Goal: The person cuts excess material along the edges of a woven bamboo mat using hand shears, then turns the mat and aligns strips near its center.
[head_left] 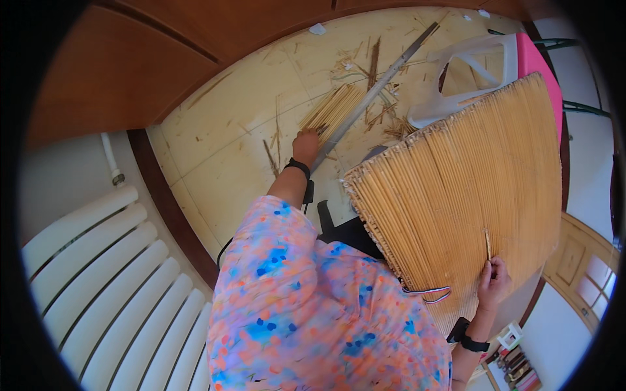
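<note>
— Principal item?
— One stalk mat [456, 182], golden-brown, narrow stalks laid side by side, one ragged edge facing left. Location: right of the frame, from just past the centre nearly to the rim.

— Attached or adjoining?
— One striped cord [427, 289], looped at the mat's lower left edge.

— Your right hand [494, 283]?
— Lower right, over the mat. Thumb and fingers pinch one short stalk piece [488, 244], which points up the frame. Black wristband [475, 344] below.

— Your left hand [305, 147]?
— Near the centre, a little above it, at the lower end of a bundle of cut stalks [336, 107]. Whether my fingers have closed on any of them, I cannot tell. One black watch-like band [300, 166] at that wrist.

— Beside the bundle?
— One long grey metal bar [386, 82], slanting from near the centre toward the upper right. Loose stalk scraps [375, 62] about it, on pale floor tiles [215, 153].

— Upper right?
— One stool [541, 68], pink seat, whitish frame, partly hidden by the mat.

— Outermost?
— Brown wooden panelling [163, 55], upper left; white ribbed radiator [104, 247], lower left; panelled door [567, 251], lower right. Bottom centre: my floral garment [274, 300], peach with blue patches.
</note>
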`<state>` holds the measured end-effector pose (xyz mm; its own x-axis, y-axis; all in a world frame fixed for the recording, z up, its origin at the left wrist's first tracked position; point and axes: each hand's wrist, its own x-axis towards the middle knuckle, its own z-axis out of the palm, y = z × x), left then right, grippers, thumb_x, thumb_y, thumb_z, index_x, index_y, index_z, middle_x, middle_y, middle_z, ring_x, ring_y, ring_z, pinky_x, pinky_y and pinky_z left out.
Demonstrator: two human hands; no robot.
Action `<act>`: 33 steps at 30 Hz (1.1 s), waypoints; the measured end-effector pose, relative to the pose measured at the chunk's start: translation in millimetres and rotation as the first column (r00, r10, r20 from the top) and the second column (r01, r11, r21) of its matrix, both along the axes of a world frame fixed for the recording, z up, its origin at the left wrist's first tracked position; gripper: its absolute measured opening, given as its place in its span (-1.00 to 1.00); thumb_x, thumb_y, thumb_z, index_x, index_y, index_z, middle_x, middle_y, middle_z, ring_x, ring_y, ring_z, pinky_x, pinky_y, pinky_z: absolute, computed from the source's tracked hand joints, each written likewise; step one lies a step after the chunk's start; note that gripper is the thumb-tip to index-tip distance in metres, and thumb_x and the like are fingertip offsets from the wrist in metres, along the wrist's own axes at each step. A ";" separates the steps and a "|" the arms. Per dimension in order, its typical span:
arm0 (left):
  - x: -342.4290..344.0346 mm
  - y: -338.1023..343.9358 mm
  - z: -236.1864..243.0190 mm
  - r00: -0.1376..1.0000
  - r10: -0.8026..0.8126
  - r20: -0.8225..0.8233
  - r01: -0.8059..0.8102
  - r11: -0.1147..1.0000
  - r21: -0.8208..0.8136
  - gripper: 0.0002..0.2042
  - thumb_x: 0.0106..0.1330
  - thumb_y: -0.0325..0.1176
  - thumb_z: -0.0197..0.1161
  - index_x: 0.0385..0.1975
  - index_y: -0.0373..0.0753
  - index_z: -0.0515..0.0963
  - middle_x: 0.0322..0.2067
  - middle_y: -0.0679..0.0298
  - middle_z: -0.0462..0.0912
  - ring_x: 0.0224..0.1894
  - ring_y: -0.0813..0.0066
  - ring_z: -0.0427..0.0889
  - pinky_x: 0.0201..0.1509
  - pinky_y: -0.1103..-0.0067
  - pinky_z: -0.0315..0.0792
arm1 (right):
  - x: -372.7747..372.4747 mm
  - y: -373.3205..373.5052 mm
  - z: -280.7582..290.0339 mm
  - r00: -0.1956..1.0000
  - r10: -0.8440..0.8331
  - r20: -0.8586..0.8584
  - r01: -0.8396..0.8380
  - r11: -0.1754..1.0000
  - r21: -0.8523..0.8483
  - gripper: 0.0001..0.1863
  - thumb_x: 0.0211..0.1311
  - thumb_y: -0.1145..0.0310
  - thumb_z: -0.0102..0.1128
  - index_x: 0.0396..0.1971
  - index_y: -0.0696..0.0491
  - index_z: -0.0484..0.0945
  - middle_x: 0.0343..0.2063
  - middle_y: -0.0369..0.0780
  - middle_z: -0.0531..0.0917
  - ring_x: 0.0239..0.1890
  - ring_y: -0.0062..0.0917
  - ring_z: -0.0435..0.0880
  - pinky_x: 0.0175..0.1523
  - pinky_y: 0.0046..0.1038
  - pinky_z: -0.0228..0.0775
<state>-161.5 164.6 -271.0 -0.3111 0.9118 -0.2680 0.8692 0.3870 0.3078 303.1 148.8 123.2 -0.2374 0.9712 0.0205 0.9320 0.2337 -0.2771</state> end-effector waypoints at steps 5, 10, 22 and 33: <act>1.0 14.8 -21.2 0.987 0.004 0.160 -0.006 1.000 0.017 -0.74 0.26 -0.28 0.02 -0.17 -0.20 0.58 -0.31 0.03 0.65 -0.24 0.08 0.64 -0.19 0.28 0.54 | 14.8 -11.4 -0.2 1.000 -0.028 0.006 0.028 1.000 -0.004 -0.95 0.19 0.48 0.17 -0.36 0.09 0.53 -0.71 -0.24 0.44 -0.70 -0.54 0.39 -0.56 -0.50 0.22; -101.1 -40.7 -84.8 0.599 0.158 0.785 -0.402 0.907 0.123 -0.63 0.15 -0.12 0.23 -0.15 -0.23 0.63 -0.32 0.05 0.69 -0.23 0.06 0.66 -0.13 0.29 0.51 | -6.7 23.0 -12.0 0.997 0.043 -0.067 -0.045 0.999 -0.029 -0.93 0.17 0.42 0.19 -0.35 0.03 0.54 -0.62 -0.18 0.57 -0.63 -0.33 0.53 -0.52 -0.39 0.34; 44.2 4.2 419.7 0.429 -0.226 0.875 -0.634 0.615 0.470 -0.85 0.31 -0.51 -0.05 -0.16 -0.28 0.40 -0.45 0.29 0.43 -0.51 0.62 0.35 -0.51 0.71 0.19 | 13.9 0.7 -23.2 0.996 0.038 -0.076 -0.037 0.999 0.018 -0.87 0.23 0.28 0.12 -0.36 0.02 0.49 -0.58 -0.15 0.61 -0.53 -0.23 0.59 -0.44 -0.26 0.38; 252.7 -12.3 394.9 0.200 0.051 0.978 0.384 0.915 -0.126 -0.68 0.48 -0.14 -0.12 -0.35 -0.27 0.42 -0.56 0.36 0.42 -0.60 0.62 0.33 -0.52 0.70 0.21 | 14.4 0.4 -33.3 0.990 0.070 -0.126 -0.056 0.993 0.108 -0.85 0.23 0.26 0.13 -0.38 0.02 0.48 -0.62 -0.16 0.59 -0.54 -0.24 0.60 -0.46 -0.24 0.38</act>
